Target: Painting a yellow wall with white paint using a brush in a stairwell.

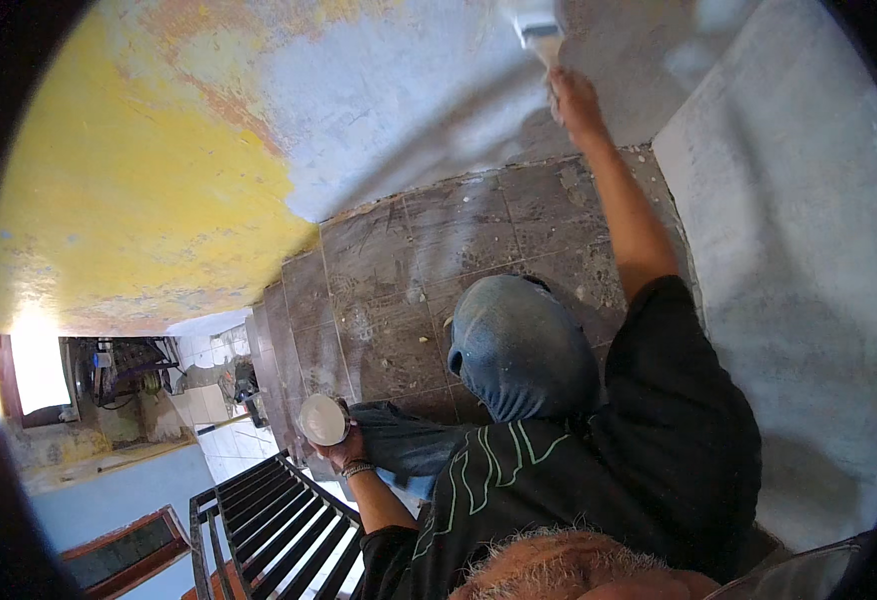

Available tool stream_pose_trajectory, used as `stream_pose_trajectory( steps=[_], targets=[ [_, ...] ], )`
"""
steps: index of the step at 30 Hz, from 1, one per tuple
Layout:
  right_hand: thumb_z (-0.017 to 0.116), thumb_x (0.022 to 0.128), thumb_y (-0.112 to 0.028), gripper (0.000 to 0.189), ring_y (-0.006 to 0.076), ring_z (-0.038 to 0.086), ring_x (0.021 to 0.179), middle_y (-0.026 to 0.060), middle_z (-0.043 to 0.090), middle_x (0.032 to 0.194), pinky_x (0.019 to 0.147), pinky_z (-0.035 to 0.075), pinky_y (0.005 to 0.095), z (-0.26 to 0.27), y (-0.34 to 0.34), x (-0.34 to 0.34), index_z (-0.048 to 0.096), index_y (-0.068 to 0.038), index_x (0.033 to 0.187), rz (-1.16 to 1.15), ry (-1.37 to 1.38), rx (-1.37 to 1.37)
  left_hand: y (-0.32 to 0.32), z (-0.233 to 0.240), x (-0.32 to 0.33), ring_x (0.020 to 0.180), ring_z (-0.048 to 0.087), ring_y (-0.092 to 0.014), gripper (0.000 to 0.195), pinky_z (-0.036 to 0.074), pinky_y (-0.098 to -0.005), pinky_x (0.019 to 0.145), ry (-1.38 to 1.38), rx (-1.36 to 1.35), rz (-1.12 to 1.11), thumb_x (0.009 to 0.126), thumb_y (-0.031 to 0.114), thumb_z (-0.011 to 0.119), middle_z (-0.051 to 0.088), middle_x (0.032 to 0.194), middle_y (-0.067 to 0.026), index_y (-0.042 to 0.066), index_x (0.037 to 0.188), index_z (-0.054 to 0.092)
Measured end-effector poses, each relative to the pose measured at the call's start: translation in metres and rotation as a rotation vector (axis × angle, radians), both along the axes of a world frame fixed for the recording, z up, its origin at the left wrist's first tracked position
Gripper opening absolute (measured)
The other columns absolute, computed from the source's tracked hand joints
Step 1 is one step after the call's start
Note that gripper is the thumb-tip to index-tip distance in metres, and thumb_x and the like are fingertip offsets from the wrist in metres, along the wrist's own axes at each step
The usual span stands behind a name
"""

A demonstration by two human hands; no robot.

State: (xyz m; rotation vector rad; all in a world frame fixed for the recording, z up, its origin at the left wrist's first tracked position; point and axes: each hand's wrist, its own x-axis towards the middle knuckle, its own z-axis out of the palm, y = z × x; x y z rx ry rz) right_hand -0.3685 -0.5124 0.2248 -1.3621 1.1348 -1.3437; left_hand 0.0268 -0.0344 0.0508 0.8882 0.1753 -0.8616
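Note:
Up at the top of the head view, my right hand (577,105) grips the handle of a flat paintbrush (546,39). The brush's bristles are blurred and lie over a wall (378,82) coated in pale grey-white. Low at the left, my left hand (345,448) holds a round container of white paint (324,420), its open top facing me. It is held beside my jeans-clad leg. A bracelet circles my left wrist. My bent knee (521,345) in worn denim stands between the two hands.
Yellow peeling paint (183,210) covers the wall to the left. A whitish side wall (798,247) rises close on my right. Dusty brown floor tiles (378,322) carry flakes and splashes. Black metal railing bars (281,517) stand at lower left, beyond my left arm.

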Motion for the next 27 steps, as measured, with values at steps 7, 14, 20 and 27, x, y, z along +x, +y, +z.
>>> stream_pose_trajectory(
  steps=[7, 14, 20, 27],
  targets=[
    [0.046, 0.085, -0.031, 0.026, 0.0058, 0.036, 0.038, -0.0040, 0.042, 0.051, 0.033, 0.024, 0.0216, -0.122, 0.056, 0.002, 0.050, -0.010, 0.069, -0.013, -0.010, 0.428, 0.005, -0.001, 0.002, 0.097, 0.050, -0.029, 0.064, 0.042, -0.0333, 0.057, 0.000, 0.068, 0.055, 0.069, 0.059, 0.047, 0.051, 0.111, -0.0083, 0.016, 0.116, 0.044],
    [0.047, 0.084, -0.030, 0.026, 0.0046, 0.037, 0.041, -0.0021, 0.047, 0.058, 0.033, 0.026, 0.0193, -0.014, 0.032, 0.001, 0.053, -0.006, 0.076, 0.032, -0.065, 0.400, 0.013, -0.018, 0.010, 0.101, 0.046, -0.026, 0.059, 0.043, -0.0351, 0.061, 0.013, -0.078, -0.019, 0.073, 0.053, 0.043, 0.047, 0.116, -0.0064, 0.014, 0.117, 0.044],
    [0.049, 0.084, -0.037, 0.033, 0.0049, 0.041, 0.047, 0.0000, 0.047, 0.059, 0.039, 0.032, 0.0184, 0.086, 0.036, 0.012, 0.055, -0.005, 0.078, 0.067, -0.094, -0.172, 0.009, -0.016, 0.006, 0.100, 0.045, -0.026, 0.060, 0.044, -0.0334, 0.060, -0.101, 0.097, 0.068, 0.073, 0.055, 0.042, 0.048, 0.115, -0.0064, 0.014, 0.116, 0.043],
    [0.043, 0.086, -0.035, 0.035, 0.0125, 0.047, 0.054, 0.0035, 0.049, 0.061, 0.049, 0.037, 0.0286, -0.061, 0.001, -0.002, 0.051, -0.003, 0.074, -0.280, 0.424, -0.209, 0.004, -0.014, 0.007, 0.103, 0.046, -0.031, 0.063, 0.045, -0.0339, 0.058, -0.037, -0.082, -0.039, 0.072, 0.055, 0.043, 0.046, 0.117, -0.0092, 0.014, 0.120, 0.040]
  ],
)
